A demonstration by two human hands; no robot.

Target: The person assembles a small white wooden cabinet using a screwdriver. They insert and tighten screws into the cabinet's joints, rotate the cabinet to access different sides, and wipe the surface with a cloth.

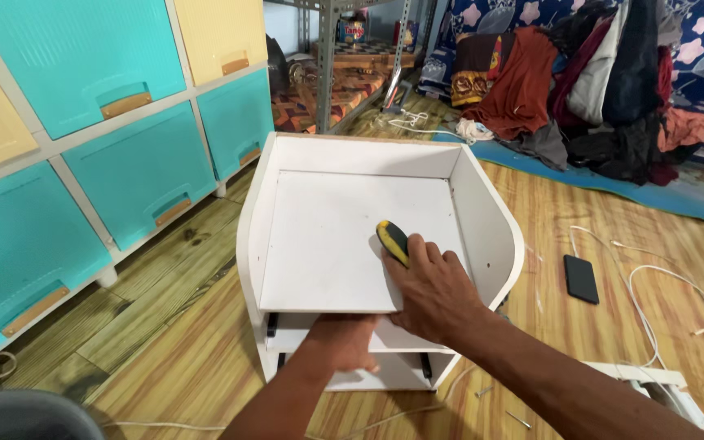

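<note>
Right hand (432, 287) gripping screwdriver (393, 242) at 3 o'clock wall; left hand (342, 342) (grip hidden, cannot tell) steadying cabinet (319, 236) below.

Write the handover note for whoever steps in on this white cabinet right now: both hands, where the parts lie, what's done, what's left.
Right hand: closed on a yellow-and-black-handled screwdriver, held against the white flat panel near the cabinet's right side wall.
Left hand: below the panel's front edge, reaching into the lower opening; its fingers are hidden.
Small white wooden cabinet: on the wood-pattern floor; sides, back and panel in place.
Loose screws: on the floor to the right of the cabinet.
Left: whether the panel is fully fastened cannot be told; check before continuing.
</note>
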